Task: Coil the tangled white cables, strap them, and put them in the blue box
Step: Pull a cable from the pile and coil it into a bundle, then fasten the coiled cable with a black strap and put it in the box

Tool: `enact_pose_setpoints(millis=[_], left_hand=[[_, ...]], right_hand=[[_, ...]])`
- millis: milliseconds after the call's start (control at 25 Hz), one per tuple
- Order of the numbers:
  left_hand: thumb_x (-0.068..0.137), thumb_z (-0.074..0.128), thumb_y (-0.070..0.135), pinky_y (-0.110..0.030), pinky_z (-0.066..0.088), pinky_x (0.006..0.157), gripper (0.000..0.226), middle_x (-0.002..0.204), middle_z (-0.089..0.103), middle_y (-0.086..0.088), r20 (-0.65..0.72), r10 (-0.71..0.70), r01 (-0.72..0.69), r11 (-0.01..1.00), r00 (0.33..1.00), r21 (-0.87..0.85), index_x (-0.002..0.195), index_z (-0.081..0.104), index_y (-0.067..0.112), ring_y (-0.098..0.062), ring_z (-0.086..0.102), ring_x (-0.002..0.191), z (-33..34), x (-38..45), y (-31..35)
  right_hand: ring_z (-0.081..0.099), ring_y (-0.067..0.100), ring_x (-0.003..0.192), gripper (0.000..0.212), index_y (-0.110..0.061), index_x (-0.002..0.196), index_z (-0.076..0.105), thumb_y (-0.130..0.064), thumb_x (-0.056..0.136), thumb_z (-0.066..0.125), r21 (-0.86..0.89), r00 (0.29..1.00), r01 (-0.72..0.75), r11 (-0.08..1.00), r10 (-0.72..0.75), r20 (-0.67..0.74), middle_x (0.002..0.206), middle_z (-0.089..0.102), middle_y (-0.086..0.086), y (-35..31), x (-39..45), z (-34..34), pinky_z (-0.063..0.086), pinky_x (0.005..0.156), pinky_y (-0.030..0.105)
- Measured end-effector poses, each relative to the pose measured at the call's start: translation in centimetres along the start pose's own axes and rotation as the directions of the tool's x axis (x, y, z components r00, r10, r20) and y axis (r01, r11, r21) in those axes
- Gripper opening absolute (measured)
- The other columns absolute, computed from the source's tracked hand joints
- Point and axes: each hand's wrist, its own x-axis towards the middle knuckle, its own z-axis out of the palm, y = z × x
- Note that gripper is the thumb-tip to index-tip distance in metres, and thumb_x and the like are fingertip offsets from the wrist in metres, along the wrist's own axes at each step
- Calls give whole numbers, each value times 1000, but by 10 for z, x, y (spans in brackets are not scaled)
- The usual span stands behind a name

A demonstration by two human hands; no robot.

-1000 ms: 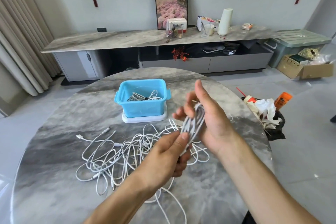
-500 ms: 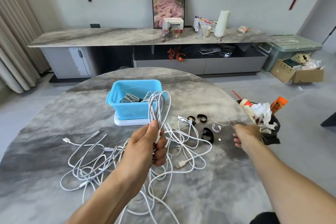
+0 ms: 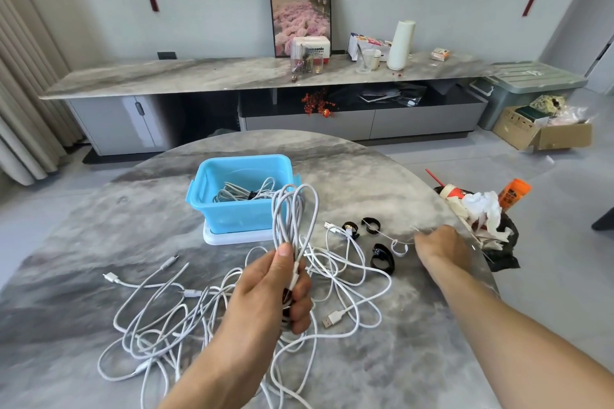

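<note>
My left hand [image 3: 275, 289] grips a coiled white cable [image 3: 292, 209] upright above the table, its loops rising in front of the blue box [image 3: 199, 183]. The box holds a strapped cable bundle [image 3: 242, 192]. A tangle of loose white cables [image 3: 186, 315] spreads over the table under and left of that hand. Black straps [image 3: 382, 257] lie to the right of the box. My right hand [image 3: 438, 249] is at the table's right edge, fingers curled at the end of a thin white tie [image 3: 398, 249]; whether it pinches the tie is hidden.
The blue box stands on a white lid [image 3: 232, 237] on the round marble table [image 3: 415, 342]. A black rubbish bag [image 3: 498, 242] stuffed with tissue and an orange bottle sits just past the table's right edge. A long sideboard runs along the back wall.
One second ago both hands held the coil. My right hand let go and moved right to the straps and tie; my left hand alone now holds the coil upright.
</note>
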Motion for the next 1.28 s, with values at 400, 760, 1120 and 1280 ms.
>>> enact_pose_setpoints(millis=[400, 760, 1120, 1280], left_hand=[[99, 43, 28, -26, 33, 38, 31, 58, 42, -6, -35, 24, -22, 998, 999, 63, 80, 47, 4, -16, 35, 44, 3, 2, -6], [105, 39, 28, -28, 38, 45, 33, 59, 43, -2, -175, 32, -29, 999, 984, 20, 79, 48, 8, -16, 35, 48, -4, 9, 4], [105, 39, 29, -26, 36, 44, 31, 61, 43, -1, -172, 54, -52, 998, 984, 19, 81, 48, 11, -13, 36, 46, -8, -8, 27], [105, 40, 30, -24, 37, 41, 32, 59, 45, 0, -85, 126, -115, 986, 988, 120, 85, 54, 9, -14, 40, 47, -9, -20, 33]], right_hand=[[65, 38, 101, 22, -6, 104, 67, -24, 95, 58, -207, 989, 123, 971, -136, -52, 108, 69, 17, 0, -7, 1, 52, 77, 40], [67, 21, 78, 14, -13, 104, 65, -15, 94, 55, 598, 841, 539, 593, -341, -420, 83, 72, 4, -73, -36, -75, 54, 77, 39], [67, 13, 71, 19, -27, 110, 52, -13, 98, 57, 772, 486, 627, 100, -825, -288, 89, 71, -4, -87, -205, -120, 53, 69, 22], [72, 8, 87, 16, -29, 106, 63, -22, 92, 64, 699, 274, 712, 65, -942, -192, 96, 74, -14, -74, -254, -105, 55, 77, 24]])
